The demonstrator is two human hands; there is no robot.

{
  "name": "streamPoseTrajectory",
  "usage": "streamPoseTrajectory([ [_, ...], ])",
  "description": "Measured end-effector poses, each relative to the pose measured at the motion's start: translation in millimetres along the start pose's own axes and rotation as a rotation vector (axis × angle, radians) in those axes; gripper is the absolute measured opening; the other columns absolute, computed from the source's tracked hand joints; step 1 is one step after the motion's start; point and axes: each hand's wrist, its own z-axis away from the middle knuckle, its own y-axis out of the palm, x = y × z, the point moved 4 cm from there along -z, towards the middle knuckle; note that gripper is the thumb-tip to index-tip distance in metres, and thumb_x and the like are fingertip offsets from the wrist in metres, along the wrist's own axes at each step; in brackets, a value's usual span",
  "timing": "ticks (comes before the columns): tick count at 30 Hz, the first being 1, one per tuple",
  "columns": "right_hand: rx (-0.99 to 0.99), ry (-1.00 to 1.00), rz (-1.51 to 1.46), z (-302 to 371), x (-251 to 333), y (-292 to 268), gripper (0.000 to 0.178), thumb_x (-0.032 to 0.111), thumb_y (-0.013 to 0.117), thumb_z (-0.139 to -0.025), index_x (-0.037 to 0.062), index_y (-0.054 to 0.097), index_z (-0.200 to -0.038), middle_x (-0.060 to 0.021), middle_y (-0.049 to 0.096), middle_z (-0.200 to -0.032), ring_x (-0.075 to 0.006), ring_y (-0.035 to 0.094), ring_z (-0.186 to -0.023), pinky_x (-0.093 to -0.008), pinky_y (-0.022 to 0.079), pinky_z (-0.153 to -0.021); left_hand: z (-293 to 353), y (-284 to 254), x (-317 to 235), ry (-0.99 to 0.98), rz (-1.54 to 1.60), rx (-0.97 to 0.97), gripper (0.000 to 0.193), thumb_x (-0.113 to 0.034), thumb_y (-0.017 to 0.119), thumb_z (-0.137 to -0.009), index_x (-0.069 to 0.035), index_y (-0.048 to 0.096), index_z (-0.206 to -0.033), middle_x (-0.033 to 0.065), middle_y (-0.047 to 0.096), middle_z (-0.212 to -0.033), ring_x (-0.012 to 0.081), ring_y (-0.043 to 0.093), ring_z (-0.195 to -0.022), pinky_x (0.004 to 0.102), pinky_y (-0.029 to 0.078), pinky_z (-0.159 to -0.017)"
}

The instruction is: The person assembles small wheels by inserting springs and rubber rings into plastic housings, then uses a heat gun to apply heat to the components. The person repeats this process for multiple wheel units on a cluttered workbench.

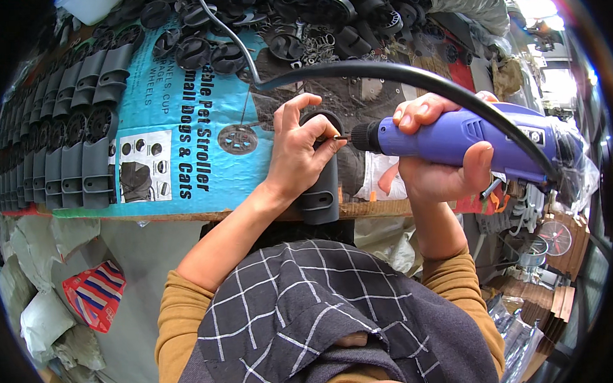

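My right hand is wrapped round a purple electric screwdriver, which lies level with its black nose pointing left. The bit reaches the fingertips of my left hand, where thumb and forefinger pinch something small at its tip, too small to make out. Under that hand, a dark grey plastic tube-shaped part stands across the table's front edge, its rounded far end partly hidden by my fingers. A thick black cable arches from the back of the screwdriver over the work.
Rows of similar dark grey parts stand at the left on a blue printed cardboard sheet. Loose screws and small metal pieces lie at the back among round black plastic caps. A red, white and blue bag sits below the table.
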Motion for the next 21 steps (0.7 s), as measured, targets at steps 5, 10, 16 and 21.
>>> streamPoseTrajectory([
  [5, 0.104, 0.1, 0.114, 4.3, 0.7, 12.6, 0.061, 0.058, 0.065, -0.082, 0.0071, 0.045, -0.109, -0.0108, 0.055, -0.094, -0.0219, 0.057, -0.089, -0.0375, 0.047, -0.086, 0.5, 1.3, 4.3, -0.027, 0.027, 0.038, 0.021, -0.01, 0.079, -0.073, -0.009, 0.067, -0.09, 0.0131, 0.045, -0.125, 0.0342, 0.04, -0.117, 0.0439, 0.038, -0.098],
  [10, 0.084, 0.036, 0.194, 3.0, -1.0, 19.1, 0.065, 0.052, 0.063, -0.079, 0.0157, 0.034, -0.125, -0.0134, 0.056, -0.084, -0.0248, 0.057, -0.074, -0.0413, 0.049, -0.071, 1.5, 0.2, 6.5, -0.033, -0.004, 0.008, 0.027, -0.015, 0.079, -0.073, -0.008, 0.069, -0.096, 0.0144, 0.044, -0.126, 0.0325, 0.041, -0.117, 0.0453, 0.035, -0.099],
  [16, 0.079, 0.04, 0.211, 5.9, -5.3, 22.4, 0.064, 0.056, 0.064, -0.083, 0.018, 0.035, -0.126, -0.0124, 0.056, -0.087, -0.0251, 0.058, -0.075, -0.0422, 0.05, -0.073, 0.9, 1.5, 9.2, -0.064, -0.009, 0.0, 0.022, -0.019, 0.078, -0.071, -0.01, 0.066, -0.087, 0.0132, 0.046, -0.123, 0.0344, 0.04, -0.118, 0.0474, 0.032, -0.101],
  [21, 0.127, 0.086, 0.239, 6.1, -5.3, 25.0, 0.066, 0.059, 0.064, -0.084, 0.0184, 0.035, -0.126, -0.0119, 0.055, -0.09, -0.0243, 0.057, -0.079, -0.0419, 0.049, -0.076, 1.4, 0.4, 8.7, -0.076, 0.002, -0.011, 0.02, -0.018, 0.076, -0.07, -0.011, 0.062, -0.084, 0.0125, 0.046, -0.122, 0.0355, 0.04, -0.117, 0.0487, 0.033, -0.1],
])
